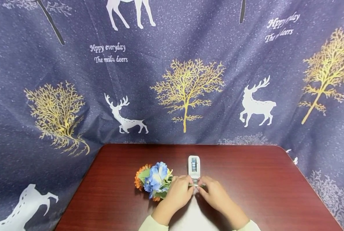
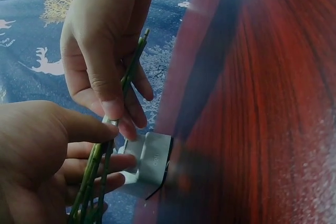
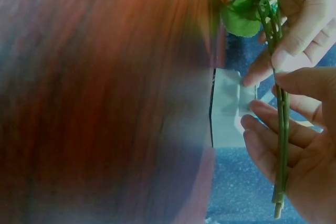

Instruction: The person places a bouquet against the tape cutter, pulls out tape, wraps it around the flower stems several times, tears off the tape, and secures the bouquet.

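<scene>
A bunch of artificial flowers, blue and orange with green leaves, lies to the left of the hands in the head view. Its green stems run through both hands. My left hand pinches the stems on the flower side, thumb against fingers. Close beside it, my right hand pinches them nearer the cut ends. Between the thumbs a small shiny patch shows on the stems; whether it is tape, I cannot tell. Just beyond the hands stands a white tape dispenser with a roll in it.
The reddish-brown wooden table reaches back to a dark blue cloth printed with deer and trees. A pale glare lies on the tabletop in front of the hands.
</scene>
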A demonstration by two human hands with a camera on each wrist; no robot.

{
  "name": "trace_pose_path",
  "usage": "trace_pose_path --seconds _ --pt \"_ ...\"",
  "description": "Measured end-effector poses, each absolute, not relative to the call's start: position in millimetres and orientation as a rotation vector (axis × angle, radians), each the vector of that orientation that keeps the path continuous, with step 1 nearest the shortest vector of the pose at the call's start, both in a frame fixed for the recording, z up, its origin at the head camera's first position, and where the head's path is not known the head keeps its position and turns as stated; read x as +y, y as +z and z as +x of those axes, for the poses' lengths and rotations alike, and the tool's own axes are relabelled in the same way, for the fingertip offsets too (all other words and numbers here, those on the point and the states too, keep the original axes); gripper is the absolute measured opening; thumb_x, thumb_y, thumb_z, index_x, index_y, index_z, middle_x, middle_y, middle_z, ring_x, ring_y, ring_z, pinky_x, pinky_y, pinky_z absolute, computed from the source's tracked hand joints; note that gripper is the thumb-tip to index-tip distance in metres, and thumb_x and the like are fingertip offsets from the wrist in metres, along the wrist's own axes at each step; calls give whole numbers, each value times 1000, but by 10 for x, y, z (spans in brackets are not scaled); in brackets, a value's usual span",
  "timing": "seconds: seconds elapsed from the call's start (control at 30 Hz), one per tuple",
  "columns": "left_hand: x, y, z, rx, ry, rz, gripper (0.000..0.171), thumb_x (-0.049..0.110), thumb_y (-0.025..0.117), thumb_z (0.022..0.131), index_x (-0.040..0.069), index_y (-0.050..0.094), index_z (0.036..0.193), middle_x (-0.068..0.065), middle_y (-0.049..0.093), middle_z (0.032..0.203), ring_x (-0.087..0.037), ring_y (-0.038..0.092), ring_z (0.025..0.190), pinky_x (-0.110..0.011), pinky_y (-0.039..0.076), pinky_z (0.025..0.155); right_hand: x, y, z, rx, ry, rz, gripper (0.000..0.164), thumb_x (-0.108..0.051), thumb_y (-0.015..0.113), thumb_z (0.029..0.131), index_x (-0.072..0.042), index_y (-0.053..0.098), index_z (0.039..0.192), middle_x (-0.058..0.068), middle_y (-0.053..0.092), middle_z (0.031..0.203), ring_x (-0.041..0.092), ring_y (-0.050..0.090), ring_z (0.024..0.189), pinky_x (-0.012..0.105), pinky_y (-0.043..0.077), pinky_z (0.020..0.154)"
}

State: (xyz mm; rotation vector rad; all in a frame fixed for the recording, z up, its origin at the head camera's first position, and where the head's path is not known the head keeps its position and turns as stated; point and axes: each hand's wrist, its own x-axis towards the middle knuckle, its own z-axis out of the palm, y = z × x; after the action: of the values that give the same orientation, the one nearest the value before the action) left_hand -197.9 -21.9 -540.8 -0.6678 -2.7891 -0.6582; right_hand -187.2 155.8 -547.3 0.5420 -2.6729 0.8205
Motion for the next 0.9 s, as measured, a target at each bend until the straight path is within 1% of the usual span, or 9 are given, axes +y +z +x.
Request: trace_pose_path --seconds 0.07,0.2,0.33,0.47,0.53,0.63,0.7,0.77,0.9 --pt "-221 -5400 -1960 -2784 -657 -676 13 26 74 88 21 62 91 7 71 91 -12 67 92 -30 44 87 1567 -5469 -1863 -2678 830 562 23 -11 80 81 -24 60 83 2 74 101 21 73 91 38 59 81" --pt "-231 -5371 -1918 -2767 -655 -701 14 24 74 87 21 61 89 9 67 88 -11 63 87 -29 42 85 1592 -5459 -1843 -2692 861 611 23 -12 78 83 -24 59 83 9 75 109 26 73 96 43 59 85" --pt "-235 -5360 -1881 -2775 -651 -734 13 23 72 87 22 60 87 11 65 88 -9 61 89 -30 41 86 1613 -5444 -1813 -2732 903 649 21 -12 76 84 -24 58 84 14 73 119 31 72 106 48 57 91" --pt "-233 -5380 -1866 -2777 -640 -749 12 24 72 88 22 60 88 11 66 89 -7 63 92 -30 41 87 1625 -5445 -1798 -2750 925 675 20 -13 75 86 -23 58 86 15 72 124 31 71 110 49 56 95" --pt "-235 -5379 -1864 -2772 -632 -750 12 24 72 88 22 60 89 11 67 88 -8 63 92 -30 41 88 1629 -5445 -1799 -2750 917 685 19 -13 74 87 -23 59 88 10 74 117 27 72 105 45 57 92" --pt "-239 -5369 -1863 -2765 -596 -747 11 25 72 88 21 62 92 11 69 89 -9 63 94 -31 42 88 1637 -5427 -1803 -2753 897 703 15 -15 73 89 -24 60 92 0 75 103 17 72 94 37 59 83" --pt "-240 -5356 -1864 -2762 -568 -743 12 27 72 89 20 63 93 11 71 89 -9 63 94 -31 42 87 1644 -5403 -1808 -2765 898 715 9 -19 71 92 -23 63 95 -6 74 94 10 70 87 32 57 77" --pt "-242 -5347 -1865 -2754 -541 -741 12 27 72 89 20 64 94 11 71 89 -9 64 92 -30 42 86 1651 -5372 -1814 -2791 913 720 3 -24 66 96 -22 66 98 -9 73 90 4 67 81 29 55 72" --pt "-242 -5347 -1870 -2724 -483 -748 12 28 73 89 21 65 93 13 72 87 -7 63 85 -29 41 83 1666 -5312 -1847 -2872 1013 724 25 -32 54 105 -17 70 93 -8 70 77 -4 57 66 23 49 62"
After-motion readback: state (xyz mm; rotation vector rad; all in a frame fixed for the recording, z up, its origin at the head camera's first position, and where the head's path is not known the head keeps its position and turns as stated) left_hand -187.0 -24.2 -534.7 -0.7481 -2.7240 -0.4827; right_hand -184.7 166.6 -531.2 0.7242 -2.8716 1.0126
